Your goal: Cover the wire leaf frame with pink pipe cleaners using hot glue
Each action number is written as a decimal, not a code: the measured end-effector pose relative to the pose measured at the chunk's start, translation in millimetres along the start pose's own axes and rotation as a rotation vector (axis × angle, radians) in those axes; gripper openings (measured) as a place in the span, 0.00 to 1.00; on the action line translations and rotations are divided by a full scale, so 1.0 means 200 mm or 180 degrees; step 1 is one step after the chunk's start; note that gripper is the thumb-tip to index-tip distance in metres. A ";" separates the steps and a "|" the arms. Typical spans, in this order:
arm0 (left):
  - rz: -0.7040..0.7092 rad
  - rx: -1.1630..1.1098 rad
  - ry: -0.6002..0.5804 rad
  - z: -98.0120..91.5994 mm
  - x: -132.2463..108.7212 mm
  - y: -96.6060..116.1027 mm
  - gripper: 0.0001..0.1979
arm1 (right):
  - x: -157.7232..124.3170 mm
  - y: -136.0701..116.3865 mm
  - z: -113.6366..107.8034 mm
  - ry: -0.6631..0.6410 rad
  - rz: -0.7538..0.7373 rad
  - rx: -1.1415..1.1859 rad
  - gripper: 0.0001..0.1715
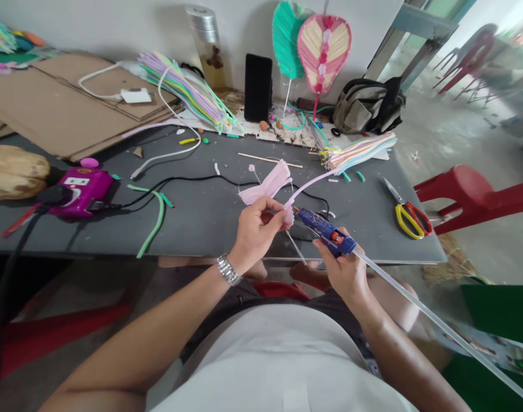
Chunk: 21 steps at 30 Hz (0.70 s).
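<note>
My left hand [259, 229] pinches a small pink pipe-cleaner piece [289, 216] with a thin stem hanging below it. From that piece a lilac pipe cleaner [313, 182] curves up to the right. My right hand [345, 266] is wrapped round a blue glue gun [324, 229], its nozzle close to the pink piece; I cannot tell whether they touch. A long clear glue stick [416, 303] sticks out of the gun's back end. Just beyond my left hand lies a pale pink fan-shaped piece [270, 184] on the grey table.
Scissors [407, 212] lie at the table's right end. Pipe-cleaner bundles [193, 94] and a black phone [258, 87] stand towards the wall, near two leaf-shaped fans [325, 54]. At left are cardboard sheets [42, 103] and a magenta power socket [79, 191] with a black cable.
</note>
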<state>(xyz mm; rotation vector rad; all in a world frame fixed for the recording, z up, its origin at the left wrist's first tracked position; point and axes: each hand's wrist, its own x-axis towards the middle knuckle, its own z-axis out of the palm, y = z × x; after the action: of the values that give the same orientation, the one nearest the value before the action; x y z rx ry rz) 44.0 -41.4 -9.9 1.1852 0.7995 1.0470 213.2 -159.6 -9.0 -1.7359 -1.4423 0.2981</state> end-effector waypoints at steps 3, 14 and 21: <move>-0.0026 -0.0033 -0.0007 0.00 0.00 0.00 0.15 | 0.00 0.00 0.00 0.0002 -0.0044 -0.0026 0.15; 0.0010 -0.0029 0.0023 0.00 0.00 0.00 0.17 | 0.01 -0.01 -0.01 0.0030 -0.0181 -0.0137 0.14; 0.0014 0.0041 0.0029 0.00 0.00 0.00 0.17 | 0.02 -0.02 -0.02 0.0041 -0.0201 -0.0137 0.14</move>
<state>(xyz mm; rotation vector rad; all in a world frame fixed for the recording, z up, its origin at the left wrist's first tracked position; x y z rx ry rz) 44.4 -40.9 -10.5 1.1944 0.8121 1.0529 214.5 -158.6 -3.5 -1.7196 -1.5010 0.2233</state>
